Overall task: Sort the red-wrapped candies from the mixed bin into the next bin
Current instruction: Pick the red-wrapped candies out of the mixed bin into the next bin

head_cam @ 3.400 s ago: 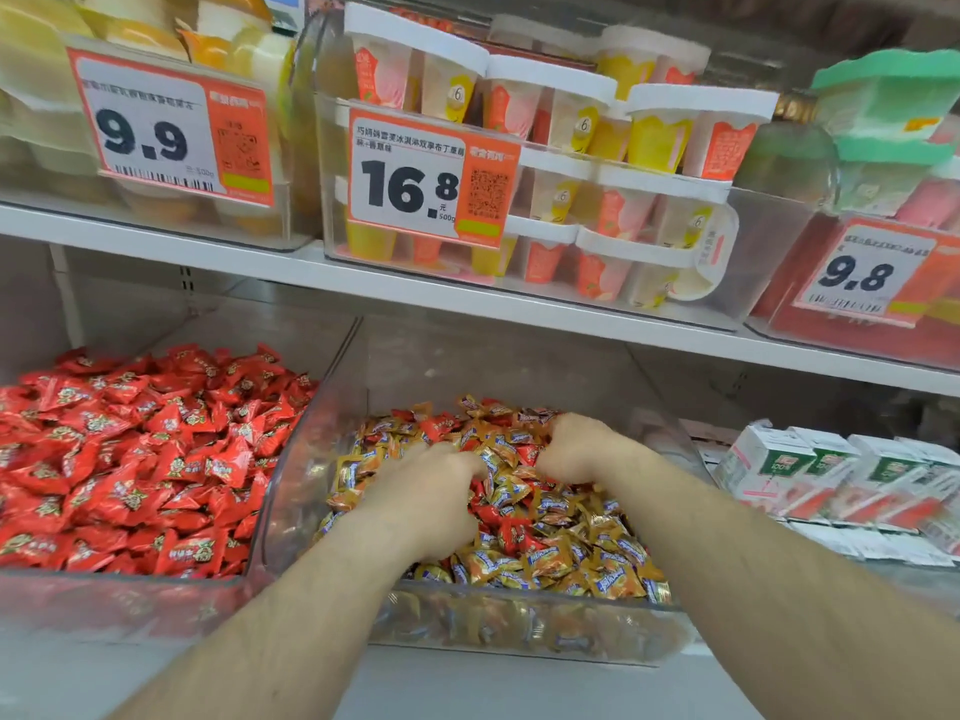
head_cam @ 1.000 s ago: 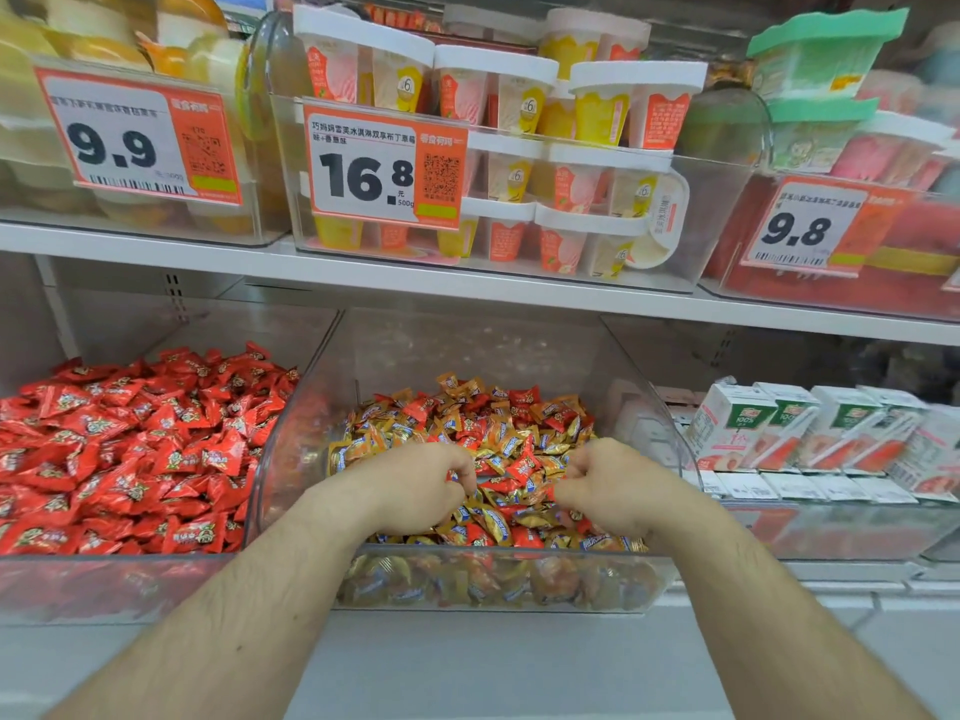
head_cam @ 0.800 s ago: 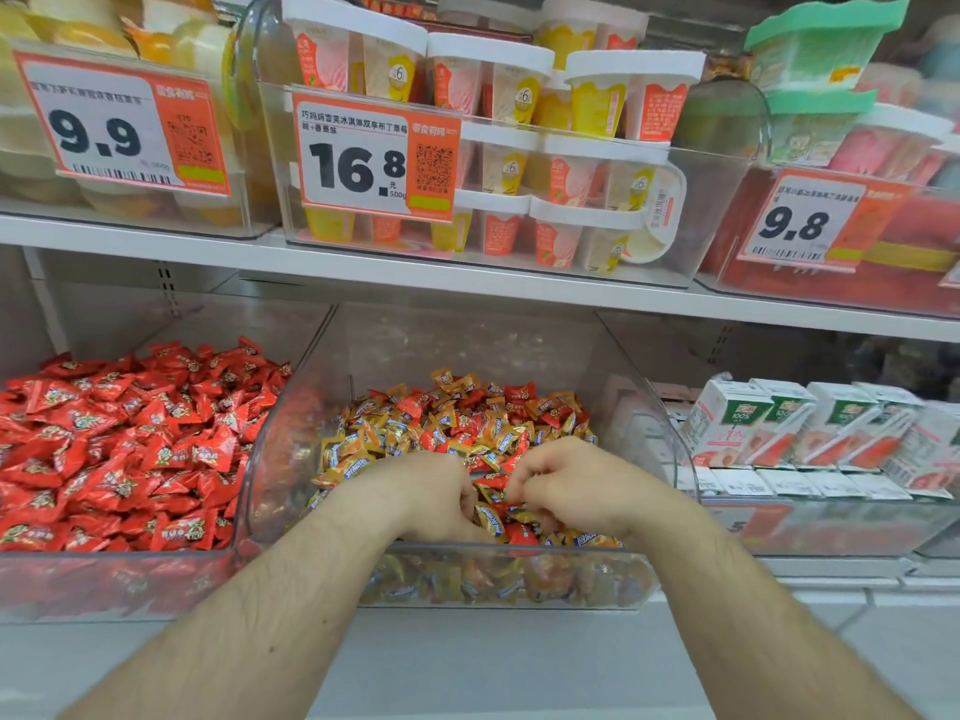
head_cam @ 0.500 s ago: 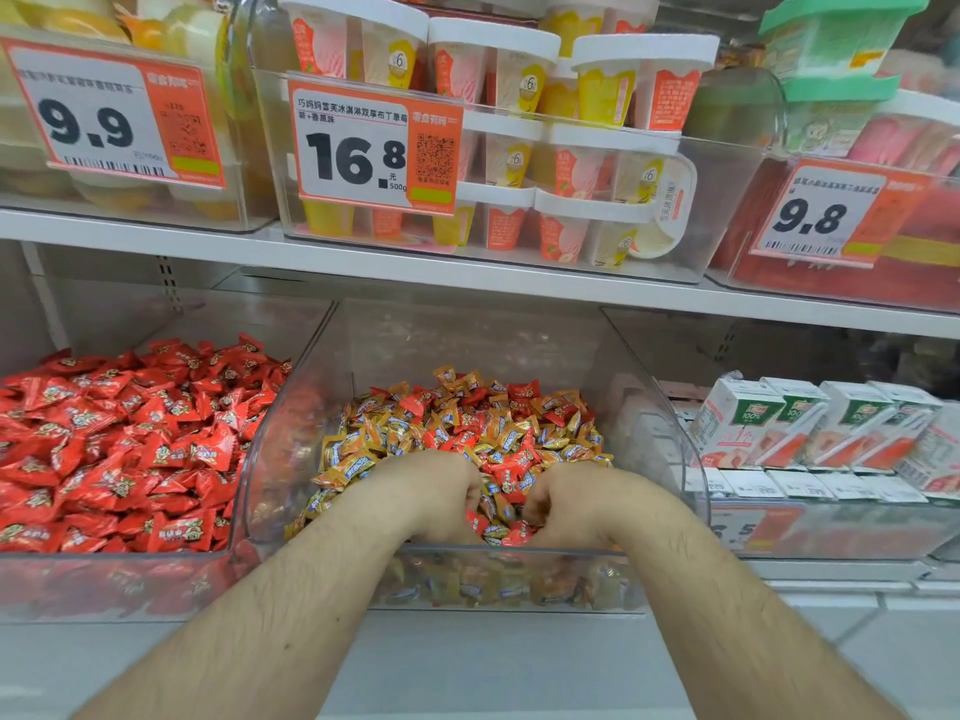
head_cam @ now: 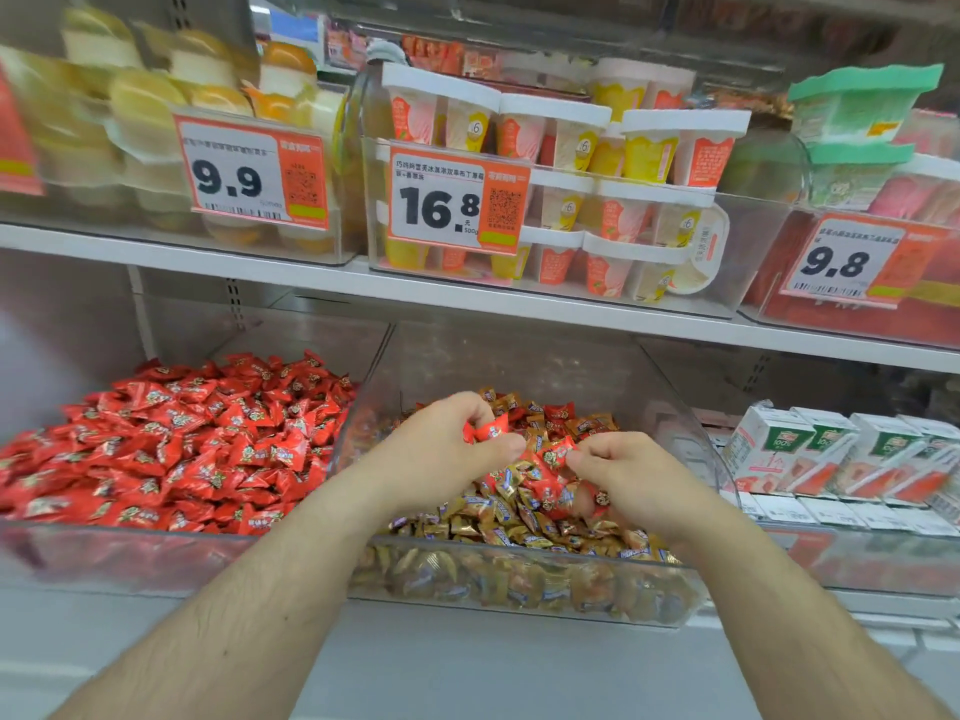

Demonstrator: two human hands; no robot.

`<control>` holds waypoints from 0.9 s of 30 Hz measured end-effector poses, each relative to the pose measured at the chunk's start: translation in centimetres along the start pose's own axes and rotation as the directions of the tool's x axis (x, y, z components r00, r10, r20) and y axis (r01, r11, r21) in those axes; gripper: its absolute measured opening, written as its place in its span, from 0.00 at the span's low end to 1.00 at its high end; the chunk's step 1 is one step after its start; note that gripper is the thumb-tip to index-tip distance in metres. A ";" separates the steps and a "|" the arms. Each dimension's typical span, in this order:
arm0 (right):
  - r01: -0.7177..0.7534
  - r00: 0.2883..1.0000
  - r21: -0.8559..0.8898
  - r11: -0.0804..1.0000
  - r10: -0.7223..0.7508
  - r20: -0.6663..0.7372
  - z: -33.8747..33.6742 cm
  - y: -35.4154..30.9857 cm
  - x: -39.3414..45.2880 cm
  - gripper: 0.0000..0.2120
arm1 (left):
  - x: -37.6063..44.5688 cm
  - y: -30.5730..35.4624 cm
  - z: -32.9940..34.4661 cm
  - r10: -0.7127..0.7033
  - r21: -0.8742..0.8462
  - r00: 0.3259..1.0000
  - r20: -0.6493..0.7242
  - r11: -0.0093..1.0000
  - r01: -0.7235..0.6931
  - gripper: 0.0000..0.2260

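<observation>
Both hands work over the mixed bin [head_cam: 519,579], a clear tub of gold and red wrappers, and each already carries something red. The left hand [head_cam: 441,454] is curled with its fingers pressed together around 1 red-wrapped candy [head_cam: 488,427], which sticks out of the top of the fist toward the shelf back. The right hand [head_cam: 628,475] pinches a second red candy [head_cam: 557,453] at its fingertips, and more red wrappers seem bunched under its palm, though how many cannot be made out. The 2 held candies sit close together, nearly touching, in the gap between the hands, with the left one slightly higher and farther back. The relation that matters for the coming move is where the red bin [head_cam: 171,543] lies: it is directly to the outside of the left hand, just across the clear wall [head_cam: 358,407] the 2 tubs share, while from the right hand it is well apart, on the far side of the left hand and forearm. So the left hand looks the nearer carrier; a short sideways lift over that wall should be enough. The right hand would have to cross over, or pass its candy to the left. Plenty of red pieces remain among the gold ones, so sorting seems far from finished.
</observation>
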State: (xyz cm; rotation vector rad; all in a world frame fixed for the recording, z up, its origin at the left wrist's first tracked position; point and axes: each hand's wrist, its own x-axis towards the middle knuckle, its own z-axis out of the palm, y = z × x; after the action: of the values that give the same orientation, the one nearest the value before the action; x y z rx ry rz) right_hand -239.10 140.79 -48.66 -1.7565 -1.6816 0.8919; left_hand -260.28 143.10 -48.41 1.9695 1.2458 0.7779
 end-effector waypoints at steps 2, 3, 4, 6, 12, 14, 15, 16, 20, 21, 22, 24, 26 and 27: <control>0.051 0.998 -0.010 0.999 -0.051 -0.034 1.1 -1.5 -0.4 0.20 | -1.4 0.0 -1.9 -0.012 -0.129 0.998 -0.058 0.992 0.005 0.13; 0.089 0.995 -0.052 0.995 -0.091 -0.047 1.7 -2.4 -0.5 0.20 | -2.1 -0.2 -2.9 -0.032 -0.208 0.996 -0.082 0.978 0.014 0.12; 0.132 0.989 -0.108 0.985 -0.138 -0.055 2.4 -3.5 -0.6 0.20 | -2.6 -0.5 -4.0 -0.062 -0.286 0.992 -0.110 0.958 0.028 0.11; 0.219 0.971 -0.222 0.950 -0.235 -0.046 3.7 -6.0 -0.8 0.19 | -3.6 -1.6 -6.4 -0.142 -0.384 0.970 -0.197 0.922 0.057 0.10; 0.414 0.908 -0.413 0.811 -0.402 0.121 7.8 -14.7 0.9 0.12 | -5.4 -8.8 -11.7 -0.379 -0.340 0.843 -0.382 0.906 0.253 0.08; 0.452 0.890 -0.476 0.754 -0.418 0.184 9.4 -16.8 2.2 0.13 | -5.7 -10.5 -12.2 -0.397 -0.259 0.833 -0.384 0.913 0.315 0.08; 0.465 0.884 -0.505 0.728 -0.415 0.216 10.2 -17.6 3.0 0.13 | -5.8 -11.0 -12.3 -0.393 -0.222 0.832 -0.391 0.918 0.329 0.07; 0.470 0.881 -0.529 0.706 -0.406 0.242 11.0 -18.3 3.8 0.13 | -5.8 -11.3 -12.4 -0.383 -0.182 0.829 -0.407 0.924 0.337 0.07; 0.452 0.891 -0.616 0.645 -0.354 0.284 13.9 -19.6 6.0 0.11 | -6.0 -11.7 -12.7 -0.322 -0.082 0.852 -0.413 0.945 0.317 0.17; 0.453 0.891 -0.617 0.643 -0.337 0.303 14.4 -19.6 6.4 0.11 | -6.1 -11.9 -12.8 -0.300 -0.066 0.873 -0.384 0.952 0.298 0.23; 0.460 0.888 -0.608 0.647 -0.325 0.325 14.8 -19.5 6.5 0.13 | -6.1 -12.2 -12.8 -0.274 -0.042 0.891 -0.361 0.960 0.278 0.28; 0.475 0.878 -0.557 0.681 -0.319 0.358 15.1 -19.0 6.5 0.22 | -6.1 -12.8 -12.9 -0.221 0.035 0.915 -0.338 0.968 0.247 0.34; 0.482 0.871 -0.494 0.724 -0.338 0.356 14.8 -18.2 6.1 0.25 | -6.2 -12.8 -13.1 -0.181 0.090 0.928 -0.326 0.971 0.221 0.36; 0.479 0.874 -0.469 0.742 -0.353 0.334 14.5 -17.7 5.8 0.24 | -6.3 -12.5 -13.0 -0.168 0.114 0.929 -0.329 0.970 0.216 0.36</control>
State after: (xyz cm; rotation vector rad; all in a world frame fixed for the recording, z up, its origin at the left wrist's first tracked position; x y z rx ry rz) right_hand -261.57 147.00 -44.72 -1.5113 -2.5484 0.4327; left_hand -279.18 144.17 -51.38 1.8475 1.7041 0.9505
